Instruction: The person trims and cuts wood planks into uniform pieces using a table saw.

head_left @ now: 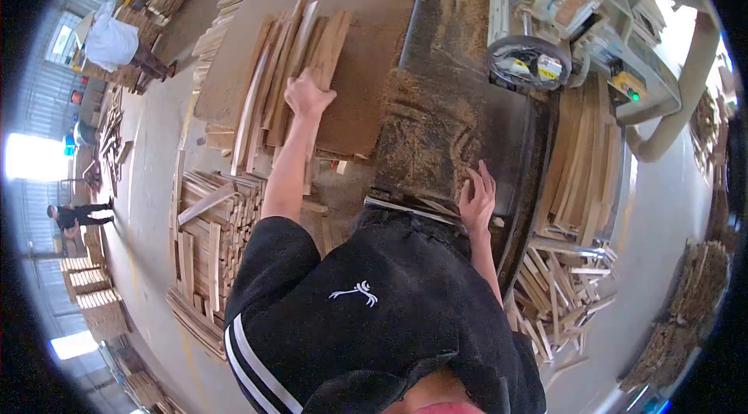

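Several long wooden boards [290, 63] lie side by side on a brown sheet-topped stack [358, 106] at my left. My left hand [308, 95] is closed over the rightmost board [330, 44], fingers curled and thumb stuck out to the right. Close to my waist, my right hand [477, 200] hovers or rests at the dark machine table [506, 130], its fingers apart and nothing in them. Sawdust [421, 141] covers much of that table just left of the right hand.
A machine head with a round guard [528, 63] stands over the table's far right. Long boards [583, 165] lie beyond the right edge, above loose offcuts [553, 289]. A wood pile [214, 235] is at lower left. Two people [113, 40] stand farther off at left.
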The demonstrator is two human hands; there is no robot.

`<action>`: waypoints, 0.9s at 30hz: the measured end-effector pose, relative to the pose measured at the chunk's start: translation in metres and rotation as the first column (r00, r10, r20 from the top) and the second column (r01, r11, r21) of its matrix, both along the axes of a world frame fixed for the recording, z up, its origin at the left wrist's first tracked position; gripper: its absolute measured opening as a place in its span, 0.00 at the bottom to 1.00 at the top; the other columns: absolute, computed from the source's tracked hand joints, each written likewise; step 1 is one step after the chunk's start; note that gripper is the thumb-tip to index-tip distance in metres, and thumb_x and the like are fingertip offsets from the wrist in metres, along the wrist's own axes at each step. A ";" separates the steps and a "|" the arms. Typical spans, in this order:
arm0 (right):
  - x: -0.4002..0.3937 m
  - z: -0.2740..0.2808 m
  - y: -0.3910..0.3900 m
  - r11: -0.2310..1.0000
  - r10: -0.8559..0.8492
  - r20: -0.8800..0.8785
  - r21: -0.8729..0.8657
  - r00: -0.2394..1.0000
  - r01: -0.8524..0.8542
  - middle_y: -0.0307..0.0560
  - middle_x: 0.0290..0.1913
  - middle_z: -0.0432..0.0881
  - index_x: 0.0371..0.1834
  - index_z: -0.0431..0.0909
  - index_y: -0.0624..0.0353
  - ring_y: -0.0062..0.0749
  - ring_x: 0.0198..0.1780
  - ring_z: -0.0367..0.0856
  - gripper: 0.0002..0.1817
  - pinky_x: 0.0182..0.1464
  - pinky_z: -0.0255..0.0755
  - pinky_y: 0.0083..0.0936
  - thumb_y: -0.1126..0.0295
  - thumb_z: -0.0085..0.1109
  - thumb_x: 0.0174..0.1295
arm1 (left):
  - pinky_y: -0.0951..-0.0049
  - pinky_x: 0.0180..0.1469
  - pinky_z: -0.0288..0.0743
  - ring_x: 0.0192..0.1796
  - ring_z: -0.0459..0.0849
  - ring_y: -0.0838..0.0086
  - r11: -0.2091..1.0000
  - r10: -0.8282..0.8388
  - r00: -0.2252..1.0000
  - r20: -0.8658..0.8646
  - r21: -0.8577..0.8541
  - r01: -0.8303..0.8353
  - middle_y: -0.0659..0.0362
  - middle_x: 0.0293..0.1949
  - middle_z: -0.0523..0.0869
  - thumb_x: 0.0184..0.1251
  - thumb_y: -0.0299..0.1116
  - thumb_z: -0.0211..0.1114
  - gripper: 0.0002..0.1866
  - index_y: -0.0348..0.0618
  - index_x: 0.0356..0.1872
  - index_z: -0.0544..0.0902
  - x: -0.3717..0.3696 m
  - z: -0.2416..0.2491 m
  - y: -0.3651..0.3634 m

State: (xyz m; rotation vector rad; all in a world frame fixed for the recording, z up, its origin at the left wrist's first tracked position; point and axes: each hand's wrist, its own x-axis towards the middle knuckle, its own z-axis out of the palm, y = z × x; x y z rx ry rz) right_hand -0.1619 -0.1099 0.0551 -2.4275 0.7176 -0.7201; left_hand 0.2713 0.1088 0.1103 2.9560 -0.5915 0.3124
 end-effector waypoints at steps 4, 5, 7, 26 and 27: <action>-0.012 -0.001 0.001 0.987 -0.019 -0.060 0.156 0.998 0.028 0.64 0.74 0.75 0.69 0.77 0.59 0.62 0.67 0.79 0.20 0.66 0.76 0.54 0.68 0.61 0.76 | 0.62 0.47 0.83 0.38 0.90 0.61 0.948 -0.015 0.937 -0.348 -0.304 -0.098 0.52 0.39 0.93 0.42 0.50 0.86 0.38 0.37 0.55 0.89 -0.018 0.032 -0.009; -0.005 0.020 0.006 0.918 0.019 -0.082 0.397 0.996 0.015 0.65 0.75 0.74 0.75 0.71 0.60 0.62 0.70 0.77 0.27 0.69 0.75 0.52 0.64 0.62 0.76 | 0.67 0.45 0.82 0.39 0.89 0.67 0.720 -0.159 0.833 -0.531 -0.639 -0.270 0.55 0.36 0.91 0.53 0.50 0.80 0.28 0.40 0.49 0.89 -0.027 0.013 -0.014; 0.012 0.062 0.011 0.761 0.105 -0.052 0.647 0.993 -0.046 0.68 0.77 0.71 0.84 0.58 0.63 0.61 0.77 0.72 0.42 0.74 0.71 0.46 0.55 0.66 0.74 | 0.72 0.45 0.83 0.41 0.89 0.74 0.297 -0.599 0.520 -0.609 -0.772 -0.562 0.59 0.38 0.89 0.74 0.47 0.66 0.17 0.45 0.52 0.89 -0.023 -0.063 -0.018; -0.079 0.040 0.014 0.970 -0.238 -0.238 -0.107 0.942 0.219 0.73 0.79 0.59 0.78 0.62 0.74 0.71 0.76 0.64 0.50 0.75 0.68 0.54 0.67 0.79 0.53 | 0.42 0.83 0.54 0.85 0.53 0.37 0.532 -0.840 0.489 -0.237 -0.542 0.651 0.32 0.80 0.62 0.76 0.54 0.67 0.45 0.24 0.77 0.64 -0.327 -0.071 -0.198; -0.082 0.021 0.011 0.970 -0.227 -0.253 -0.144 0.940 0.195 0.71 0.82 0.57 0.78 0.63 0.74 0.69 0.78 0.63 0.38 0.76 0.69 0.52 0.74 0.67 0.66 | 0.42 0.83 0.54 0.85 0.52 0.37 0.479 -0.877 0.415 -0.240 -0.503 0.720 0.32 0.80 0.62 0.77 0.55 0.65 0.45 0.23 0.78 0.64 -0.326 -0.075 -0.211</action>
